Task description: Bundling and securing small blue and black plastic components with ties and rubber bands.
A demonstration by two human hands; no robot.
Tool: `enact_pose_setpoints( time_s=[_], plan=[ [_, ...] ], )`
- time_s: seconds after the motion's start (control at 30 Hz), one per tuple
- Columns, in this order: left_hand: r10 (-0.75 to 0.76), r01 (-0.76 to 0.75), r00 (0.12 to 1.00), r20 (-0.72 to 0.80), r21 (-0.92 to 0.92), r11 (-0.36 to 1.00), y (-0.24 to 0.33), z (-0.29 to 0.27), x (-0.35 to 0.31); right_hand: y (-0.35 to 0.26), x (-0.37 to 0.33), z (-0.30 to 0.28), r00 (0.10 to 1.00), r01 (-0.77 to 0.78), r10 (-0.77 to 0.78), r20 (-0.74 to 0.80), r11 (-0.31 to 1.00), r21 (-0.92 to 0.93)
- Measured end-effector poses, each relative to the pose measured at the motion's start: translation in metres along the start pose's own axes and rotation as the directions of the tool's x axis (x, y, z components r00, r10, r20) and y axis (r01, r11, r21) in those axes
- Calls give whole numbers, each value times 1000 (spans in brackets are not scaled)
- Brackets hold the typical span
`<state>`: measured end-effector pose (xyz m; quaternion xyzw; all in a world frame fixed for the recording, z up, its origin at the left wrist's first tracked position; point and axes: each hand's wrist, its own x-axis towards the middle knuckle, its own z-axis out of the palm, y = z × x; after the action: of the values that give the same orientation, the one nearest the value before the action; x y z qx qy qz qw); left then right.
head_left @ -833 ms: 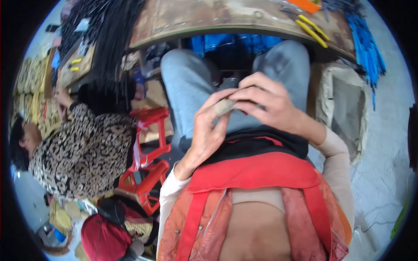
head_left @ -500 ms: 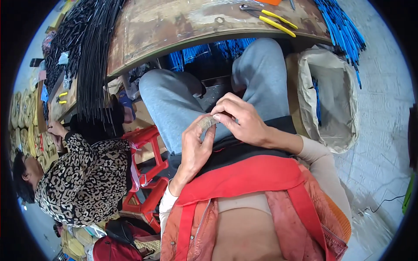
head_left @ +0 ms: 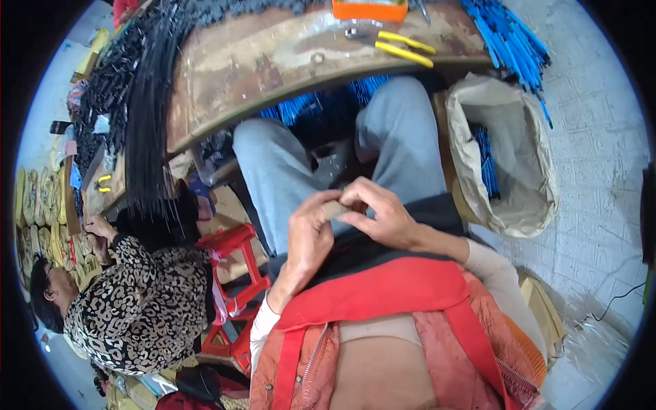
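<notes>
A tan band (head_left: 333, 209) sat between the person's hands above the lap, at the left index finger; whether it circled that finger or only lay against it could not be told. The right hand (head_left: 386, 219) appeared to have its grip closed on the band's near end with thumb and forefinger, while the left hand (head_left: 309, 236) was bent beside it, its grip partly hidden, so whether it held anything was unclear. Handling so small a piece well probably called for a steady left finger, a light right pinch close to the band's edge, and even pressure rather than tugging. Beneath lay the grey trousers (head_left: 273, 164). Beyond the knees, yellow-handled pliers (head_left: 406, 49) rested on the worktop (head_left: 232, 75) near an orange tray (head_left: 369, 9); rightward stood a paper sack (head_left: 533, 212) with blue rods (head_left: 484, 160) inside.
</notes>
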<state>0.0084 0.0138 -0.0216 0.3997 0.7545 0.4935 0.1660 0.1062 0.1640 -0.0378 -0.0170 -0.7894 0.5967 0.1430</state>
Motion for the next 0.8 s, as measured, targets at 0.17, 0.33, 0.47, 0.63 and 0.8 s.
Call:
enact_pose_setpoints(
  time_s=[0.17, 0.33, 0.47, 0.63, 0.8],
  plan=[
    [82, -75, 989, 122, -61, 995, -1, 10, 7, -14, -18, -18, 981, -193, 195, 1, 970, 148],
    [89, -56, 974, 210, -158, 986, 20, 16, 21, -23, -27, -42, 940, -337, 329, 89, 865, 372],
    [148, -112, 950, 274, -141, 984, 30, 27, 45, -24, -24, -69, 918, -383, 381, 110, 778, 498],
    [238, -227, 927, 290, -68, 971, 44, 50, 74, -17, -15, -106, 959, -282, 261, 107, 906, 315],
    [252, -245, 931, 264, -62, 968, 54, 69, 90, -20, -8, -140, 943, -315, 258, 212, 898, 308]
  ],
)
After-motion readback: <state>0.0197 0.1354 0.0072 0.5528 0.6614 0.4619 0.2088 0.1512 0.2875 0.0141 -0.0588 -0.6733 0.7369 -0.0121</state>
